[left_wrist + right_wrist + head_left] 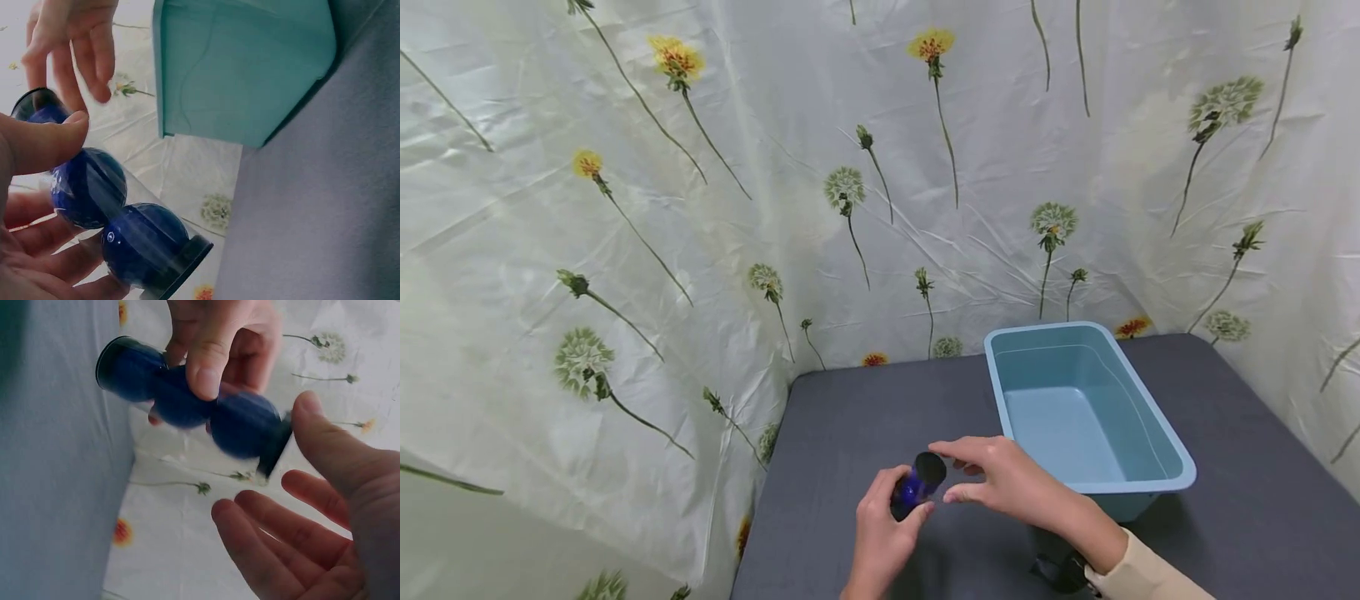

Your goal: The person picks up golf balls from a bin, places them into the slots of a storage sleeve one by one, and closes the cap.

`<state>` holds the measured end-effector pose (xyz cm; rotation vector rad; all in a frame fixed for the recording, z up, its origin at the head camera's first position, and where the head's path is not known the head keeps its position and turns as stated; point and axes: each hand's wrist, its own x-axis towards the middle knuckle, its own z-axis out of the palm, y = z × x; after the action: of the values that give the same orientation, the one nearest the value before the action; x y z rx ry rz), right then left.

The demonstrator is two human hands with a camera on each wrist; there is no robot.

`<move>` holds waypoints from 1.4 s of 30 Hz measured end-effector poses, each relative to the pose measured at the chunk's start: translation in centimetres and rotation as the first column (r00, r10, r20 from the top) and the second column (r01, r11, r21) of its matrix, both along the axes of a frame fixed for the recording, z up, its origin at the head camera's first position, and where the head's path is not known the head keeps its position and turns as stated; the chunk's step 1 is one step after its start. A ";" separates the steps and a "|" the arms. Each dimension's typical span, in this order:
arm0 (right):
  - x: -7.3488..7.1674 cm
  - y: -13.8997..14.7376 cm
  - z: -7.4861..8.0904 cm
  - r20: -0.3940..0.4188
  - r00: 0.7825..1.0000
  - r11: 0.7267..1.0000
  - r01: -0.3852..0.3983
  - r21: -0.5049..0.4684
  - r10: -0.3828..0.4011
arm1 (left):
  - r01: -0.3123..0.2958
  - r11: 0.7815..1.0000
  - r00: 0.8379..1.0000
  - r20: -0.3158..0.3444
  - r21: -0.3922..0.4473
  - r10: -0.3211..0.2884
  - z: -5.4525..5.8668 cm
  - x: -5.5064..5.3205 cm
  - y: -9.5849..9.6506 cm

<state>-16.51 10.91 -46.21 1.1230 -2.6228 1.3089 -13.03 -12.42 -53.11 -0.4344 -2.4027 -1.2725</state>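
Note:
A clear tube [912, 492] with black end caps holds blue balls, three of them visible in the right wrist view. My left hand [880, 533] grips the tube around its middle, thumb on one side and fingers on the other. It is tilted, with one black cap [275, 447] toward my right hand [1000, 475]. That hand has its thumb and fingers spread around the cap end; in the right wrist view the thumb [312, 419] is very near the cap, and I cannot tell whether it touches. The opposite cap [178, 269] shows in the left wrist view.
A light blue plastic basin [1176, 483] stands on the dark grey table [850, 417], just beyond and right of my hands. Behind the table hangs a pale flower-printed curtain [760, 192]. A black device [1063, 573] is at my right wrist, by the beige sleeve [1138, 571].

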 end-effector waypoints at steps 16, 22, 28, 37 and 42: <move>0.0 7.7 1.5 -0.143 0.968 0.951 0.234 0.204 -0.208 | -0.188 0.939 0.975 0.168 0.288 0.144 -1.3 -5.5 -3.5; 0.0 10.4 1.0 -0.215 0.934 0.917 0.332 0.222 -0.286 | -0.240 0.931 0.966 0.166 0.276 0.200 -3.8 -7.2 -5.0; 0.0 11.9 0.4 -0.260 0.918 0.909 0.358 0.215 -0.300 | -0.306 0.901 0.946 0.210 0.309 0.249 -6.1 -7.7 -6.6; 0.0 12.9 0.0 -0.265 0.919 0.903 0.357 0.240 -0.293 | -0.341 0.898 0.933 0.219 0.277 0.287 -8.9 -7.7 -7.5; 0.1 13.6 -0.1 -0.307 0.902 0.896 0.380 0.228 -0.304 | -0.332 0.916 0.927 0.256 0.224 0.274 -8.0 -7.5 -7.6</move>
<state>-16.45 24.48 -46.28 0.7317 -2.6911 0.6816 -20.51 -20.02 -61.13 0.1645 -2.3059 -1.5269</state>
